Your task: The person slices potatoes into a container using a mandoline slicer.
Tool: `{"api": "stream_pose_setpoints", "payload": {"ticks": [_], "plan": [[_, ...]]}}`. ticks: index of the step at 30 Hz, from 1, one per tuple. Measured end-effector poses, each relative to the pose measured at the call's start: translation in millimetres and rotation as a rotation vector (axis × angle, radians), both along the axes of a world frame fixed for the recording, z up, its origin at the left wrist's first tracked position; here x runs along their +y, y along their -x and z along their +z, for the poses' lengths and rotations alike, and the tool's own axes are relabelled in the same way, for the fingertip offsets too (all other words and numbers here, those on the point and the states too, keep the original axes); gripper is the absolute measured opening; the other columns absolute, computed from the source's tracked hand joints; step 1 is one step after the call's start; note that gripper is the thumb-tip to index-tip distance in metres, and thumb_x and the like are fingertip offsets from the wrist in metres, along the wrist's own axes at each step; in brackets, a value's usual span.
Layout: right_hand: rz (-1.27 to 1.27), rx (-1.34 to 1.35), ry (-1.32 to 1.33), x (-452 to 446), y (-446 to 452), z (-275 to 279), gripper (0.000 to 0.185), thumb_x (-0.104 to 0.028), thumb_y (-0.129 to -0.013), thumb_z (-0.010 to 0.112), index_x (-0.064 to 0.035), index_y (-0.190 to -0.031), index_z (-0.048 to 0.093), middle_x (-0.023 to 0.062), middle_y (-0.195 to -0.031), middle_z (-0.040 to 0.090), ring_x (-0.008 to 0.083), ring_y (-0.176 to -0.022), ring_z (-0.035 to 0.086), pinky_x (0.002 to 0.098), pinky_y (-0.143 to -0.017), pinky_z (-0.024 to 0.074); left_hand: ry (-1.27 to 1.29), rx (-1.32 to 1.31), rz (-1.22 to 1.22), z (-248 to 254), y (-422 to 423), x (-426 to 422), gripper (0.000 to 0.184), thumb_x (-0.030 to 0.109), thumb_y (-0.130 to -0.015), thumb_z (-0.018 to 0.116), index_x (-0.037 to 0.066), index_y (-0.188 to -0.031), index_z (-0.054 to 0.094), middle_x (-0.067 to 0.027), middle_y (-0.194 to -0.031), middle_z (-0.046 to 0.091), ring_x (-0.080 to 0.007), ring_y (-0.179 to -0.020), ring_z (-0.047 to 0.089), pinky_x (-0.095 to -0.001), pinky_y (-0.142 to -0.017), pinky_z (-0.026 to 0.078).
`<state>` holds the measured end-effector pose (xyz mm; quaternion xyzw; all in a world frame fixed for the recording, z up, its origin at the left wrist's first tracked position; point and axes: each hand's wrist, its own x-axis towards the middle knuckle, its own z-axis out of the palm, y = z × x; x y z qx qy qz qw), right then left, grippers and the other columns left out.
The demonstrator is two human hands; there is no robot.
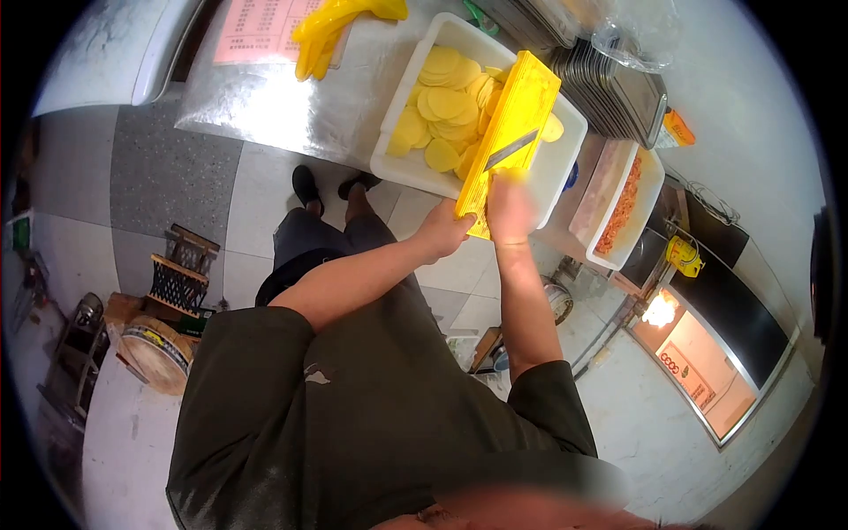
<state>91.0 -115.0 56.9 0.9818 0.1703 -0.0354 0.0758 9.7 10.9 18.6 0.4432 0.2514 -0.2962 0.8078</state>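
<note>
While the left hand (448, 230) curls round the slicer (516, 119), the right hand (511, 208) is blurred, grip unclear.

A dark short-sleeved shirt (380, 415) with a pale mark (317, 376) tops dark shorts (334, 237) and black shoes (305, 183).

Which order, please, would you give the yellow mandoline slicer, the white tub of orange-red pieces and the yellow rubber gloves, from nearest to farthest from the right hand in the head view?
1. Yellow mandoline slicer: directly at the right hand.
2. White tub of orange-red pieces: off to the right.
3. Yellow rubber gloves: farthest, toward the upper left.
</note>
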Motion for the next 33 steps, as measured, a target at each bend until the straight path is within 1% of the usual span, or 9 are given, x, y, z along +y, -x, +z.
{"api": "stream_pose_setpoints", "payload": {"ticks": [6,12,15,17,20,24,27,30,33], "plan": [[0.051,-0.017,0.075,1,-4,3,0.022,-0.03,-0.098,0.054,-0.0125,-0.09,0.064,0.0098,-0.08,0.065,0.0295,-0.066,0.064,0.0414,-0.058,0.0506,-0.016,0.011,-0.037,-2,1,-1,0.036,0.019,-0.094,0.062,-0.008,-0.115,0.051,-0.0168,-0.096,0.065,-0.0203,-0.073,0.066,-0.0343,-0.065,0.053],[-0.007,0.017,0.095,8,2,10,0.022,-0.032,-0.097,0.055,-0.0131,-0.091,0.065,0.0103,-0.08,0.064,0.0306,-0.068,0.064,0.0422,-0.06,0.0506,-0.011,0.028,-0.021,7,0,1,0.037,0.019,-0.094,0.062,-0.008,-0.115,0.051,-0.0168,-0.095,0.065,-0.0209,-0.074,0.066,-0.0346,-0.065,0.053],[-0.009,0.056,0.026,8,3,14,0.021,-0.03,-0.096,0.057,-0.0112,-0.09,0.064,0.011,-0.083,0.064,0.0317,-0.072,0.064,0.0435,-0.062,0.0506,-0.022,0.022,-0.032,-1,1,-1,0.037,0.02,-0.094,0.062,-0.009,-0.115,0.051,-0.0171,-0.096,0.065,-0.0213,-0.075,0.066,-0.0347,-0.065,0.053],[0.058,0.034,-0.064,6,7,20,0.018,-0.026,-0.094,0.061,-0.0087,-0.088,0.062,0.0121,-0.084,0.063,0.0315,-0.076,0.063,0.0434,-0.064,0.0503,-0.019,0.015,-0.034,-9,3,-5,0.037,0.019,-0.094,0.062,-0.009,-0.115,0.051,-0.0175,-0.098,0.065,-0.0216,-0.075,0.066,-0.0348,-0.065,0.053],[0.115,-0.011,-0.109,-1,13,18,0.015,-0.02,-0.091,0.065,-0.0055,-0.088,0.062,0.0144,-0.087,0.062,0.0317,-0.083,0.062,0.0434,-0.069,0.05,0.029,0.1,-0.14,14,-9,12,0.037,0.016,-0.096,0.059,-0.007,-0.123,0.049,-0.0159,-0.123,0.057,-0.0231,-0.106,0.063,-0.0341,-0.087,0.058],[0.047,-0.027,-0.091,3,19,14,0.014,-0.013,-0.088,0.069,-0.0026,-0.097,0.069,0.0155,-0.092,0.062,0.0322,-0.089,0.059,0.0416,-0.079,0.0491,0.048,0.081,-0.104,16,-12,15,0.039,0.018,-0.096,0.059,-0.006,-0.124,0.048,-0.0152,-0.121,0.057,-0.0229,-0.106,0.063,-0.034,-0.087,0.058],[-0.009,-0.145,-0.301,13,24,17,0.014,-0.013,-0.091,0.053,-0.003,-0.092,0.062,0.0172,-0.09,0.061,0.0332,-0.085,0.06,0.0432,-0.076,0.0494,0.073,0.071,-0.082,16,-9,12,0.04,0.018,-0.096,0.06,-0.007,-0.125,0.048,-0.0146,-0.12,0.057,-0.0226,-0.105,0.063,-0.0335,-0.087,0.058],[0.014,-0.191,-0.262,26,20,31,0.014,-0.013,-0.092,0.052,-0.0022,-0.091,0.061,0.0172,-0.091,0.06,0.0333,-0.086,0.06,0.0427,-0.076,0.0486,0.075,0.067,-0.075,18,-8,14,0.041,0.018,-0.095,0.06,-0.007,-0.125,0.048,-0.014,-0.119,0.057,-0.0222,-0.105,0.062,-0.0332,-0.086,0.058],[-0.18,-0.163,-0.496,28,25,23,0.011,-0.011,-0.092,0.054,-0.0019,-0.092,0.06,0.0158,-0.092,0.06,0.0328,-0.087,0.059,0.0428,-0.076,0.0475,0.064,0.06,-0.083,21,-12,17,0.041,0.018,-0.095,0.06,-0.006,-0.126,0.047,-0.0135,-0.12,0.057,-0.0218,-0.104,0.062,-0.0328,-0.086,0.058]]}}
